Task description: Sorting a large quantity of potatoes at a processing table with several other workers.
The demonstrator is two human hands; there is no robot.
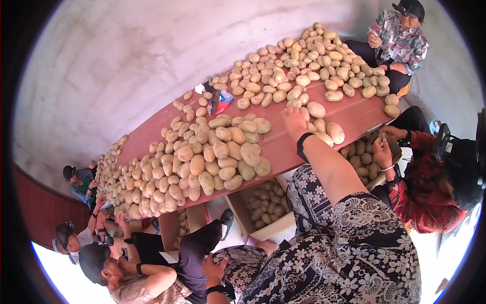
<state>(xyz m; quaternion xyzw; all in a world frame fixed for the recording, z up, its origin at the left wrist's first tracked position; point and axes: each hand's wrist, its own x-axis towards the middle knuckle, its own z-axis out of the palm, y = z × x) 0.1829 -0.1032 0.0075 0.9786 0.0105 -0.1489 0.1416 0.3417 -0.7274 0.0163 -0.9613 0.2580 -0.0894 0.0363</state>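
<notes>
My right hand reaches over a red-brown table, its fingers at a small cluster of potatoes. Its fingertips are against or close to a potato; the palm is hidden, so a grip cannot be made out. Larger potatoes lie beside my wrist, near the table's front edge. Low on the left, my left hand rests at my knee in a black-and-white patterned garment, thumb apart from the fingers and nothing visible in it.
Potatoes are heaped at the left and far right. A red-and-blue packet lies between. Cardboard boxes with potatoes stand below the edge. A co-worker in red handles potatoes at right; several others sit around the table.
</notes>
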